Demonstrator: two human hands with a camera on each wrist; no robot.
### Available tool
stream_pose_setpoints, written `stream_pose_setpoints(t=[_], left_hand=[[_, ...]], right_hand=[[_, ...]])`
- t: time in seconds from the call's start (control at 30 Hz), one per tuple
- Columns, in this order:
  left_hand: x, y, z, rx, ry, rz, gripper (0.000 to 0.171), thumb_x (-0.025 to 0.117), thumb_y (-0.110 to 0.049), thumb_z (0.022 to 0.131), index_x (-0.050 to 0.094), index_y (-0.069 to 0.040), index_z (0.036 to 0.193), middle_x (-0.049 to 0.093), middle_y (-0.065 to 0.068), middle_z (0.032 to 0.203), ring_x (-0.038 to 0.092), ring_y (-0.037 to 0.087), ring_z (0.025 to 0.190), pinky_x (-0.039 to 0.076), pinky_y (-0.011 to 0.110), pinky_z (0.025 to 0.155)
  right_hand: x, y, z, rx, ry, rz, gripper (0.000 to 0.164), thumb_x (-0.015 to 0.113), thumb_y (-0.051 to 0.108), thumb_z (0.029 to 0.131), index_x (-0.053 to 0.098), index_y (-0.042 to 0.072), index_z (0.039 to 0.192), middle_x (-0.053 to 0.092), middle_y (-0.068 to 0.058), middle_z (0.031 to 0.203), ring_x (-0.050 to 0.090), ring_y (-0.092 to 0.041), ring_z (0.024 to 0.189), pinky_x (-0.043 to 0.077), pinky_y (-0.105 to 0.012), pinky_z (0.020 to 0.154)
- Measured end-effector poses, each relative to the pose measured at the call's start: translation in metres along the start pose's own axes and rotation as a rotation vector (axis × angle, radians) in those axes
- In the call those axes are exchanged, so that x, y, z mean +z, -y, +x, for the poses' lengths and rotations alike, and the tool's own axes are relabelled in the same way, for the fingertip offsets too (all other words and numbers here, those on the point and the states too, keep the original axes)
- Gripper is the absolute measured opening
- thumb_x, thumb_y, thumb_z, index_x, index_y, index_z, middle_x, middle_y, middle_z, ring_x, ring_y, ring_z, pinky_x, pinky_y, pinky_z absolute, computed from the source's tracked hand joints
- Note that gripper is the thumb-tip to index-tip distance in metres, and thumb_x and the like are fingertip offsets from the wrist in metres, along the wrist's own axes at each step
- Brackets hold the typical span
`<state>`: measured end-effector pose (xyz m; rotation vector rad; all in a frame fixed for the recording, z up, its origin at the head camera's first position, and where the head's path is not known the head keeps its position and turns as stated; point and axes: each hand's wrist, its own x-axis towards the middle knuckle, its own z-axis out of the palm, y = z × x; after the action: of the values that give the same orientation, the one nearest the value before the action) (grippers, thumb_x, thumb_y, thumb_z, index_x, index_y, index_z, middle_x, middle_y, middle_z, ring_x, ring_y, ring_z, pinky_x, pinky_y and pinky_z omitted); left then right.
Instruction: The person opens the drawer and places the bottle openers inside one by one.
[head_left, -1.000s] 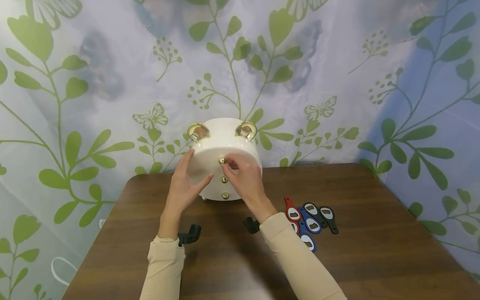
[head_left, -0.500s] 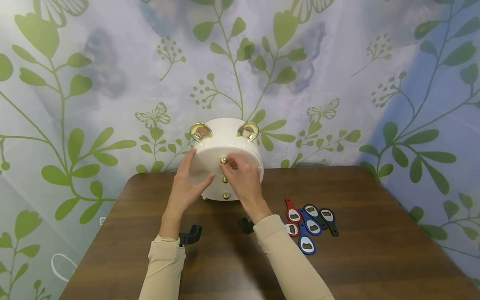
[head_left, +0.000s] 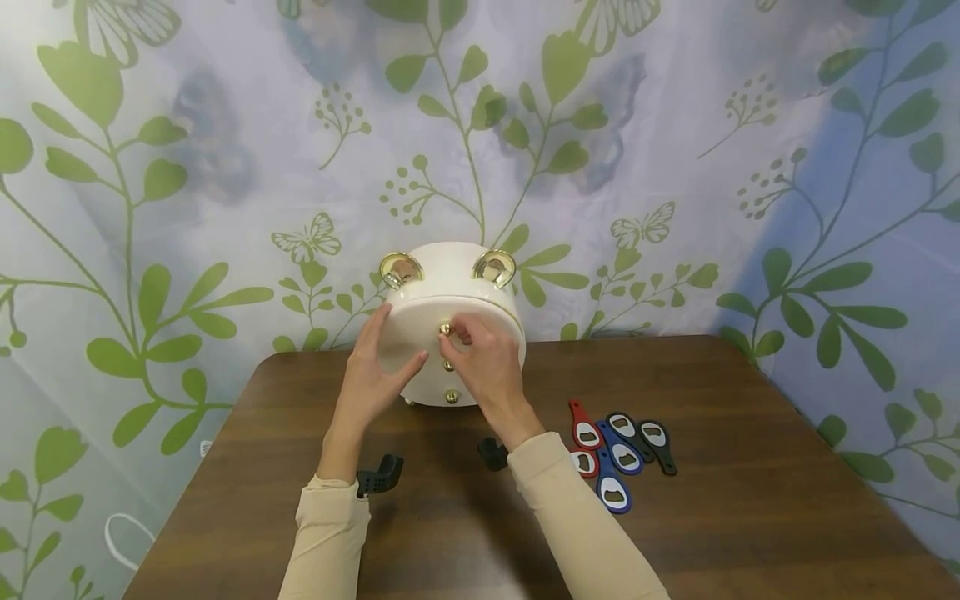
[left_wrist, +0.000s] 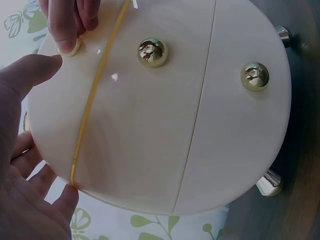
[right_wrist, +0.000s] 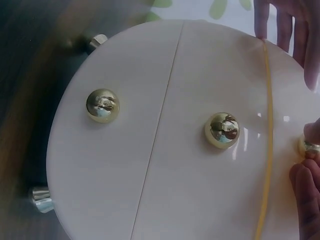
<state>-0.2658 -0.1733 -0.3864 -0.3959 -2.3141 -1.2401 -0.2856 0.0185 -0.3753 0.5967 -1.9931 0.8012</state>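
A white round drawer box (head_left: 416, 387) with two gold ears (head_left: 495, 268) stands on the table, its front towards me. Three gold knobs run down its face. My right hand (head_left: 491, 358) pinches the top knob (head_left: 445, 328) between thumb and fingers. In the left wrist view the middle knob (left_wrist: 152, 52) and bottom knob (left_wrist: 255, 76) are untouched. A yellow strip (right_wrist: 270, 125) shows along the seam below the top knob in the right wrist view. My left hand (head_left: 367, 375) rests its spread fingertips at the box's left rim, thumb held out before the face.
Several bottle openers lie in a cluster on the right: red (head_left: 587, 433), blue (head_left: 615, 493) and black (head_left: 658, 443). The brown table (head_left: 712, 533) meets a leaf-patterned cloth backdrop (head_left: 675, 150). Short metallic feet (left_wrist: 270, 183) support the box.
My right wrist and forearm have shifted a little left, the fingers still on the top knob. The thumb now partly covers the middle knob in the head view. My left hand stays put.
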Motion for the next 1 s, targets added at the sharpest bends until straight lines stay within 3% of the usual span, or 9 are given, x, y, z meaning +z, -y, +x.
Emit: stream_pose_setpoints(t=[0.23,0.7,1.0], left_hand=[[0.000,0.003,-0.001,-0.013,-0.001,-0.008,0.087,0.080,-0.032,0.092,0.033,-0.009,0.162,0.033,0.012,0.166,0.033,0.033,0.152,0.032,0.058,0.119],[-0.002,0.002,-0.002,-0.065,0.019,-0.014,0.087,0.076,-0.043,0.093,0.032,-0.015,0.163,0.031,0.006,0.168,0.032,0.029,0.153,0.034,0.057,0.118],[-0.004,0.001,0.000,-0.079,0.057,-0.013,0.092,0.077,-0.049,0.091,0.028,-0.026,0.165,0.029,0.004,0.169,0.034,0.030,0.151,0.037,0.059,0.115]], right_hand=[[-0.003,0.002,-0.007,-0.033,-0.011,0.021,0.016,0.085,0.010,0.081,0.071,0.008,0.088,0.072,-0.004,0.082,0.071,-0.016,0.073,0.059,-0.031,0.071],[-0.018,0.014,-0.021,-0.049,-0.052,0.025,0.016,0.084,0.012,0.080,0.070,0.007,0.086,0.068,-0.004,0.078,0.068,-0.017,0.071,0.058,-0.033,0.068],[-0.023,0.019,-0.027,-0.034,-0.067,0.023,0.016,0.084,0.012,0.080,0.070,0.008,0.087,0.068,-0.002,0.079,0.066,-0.015,0.071,0.058,-0.032,0.067]])
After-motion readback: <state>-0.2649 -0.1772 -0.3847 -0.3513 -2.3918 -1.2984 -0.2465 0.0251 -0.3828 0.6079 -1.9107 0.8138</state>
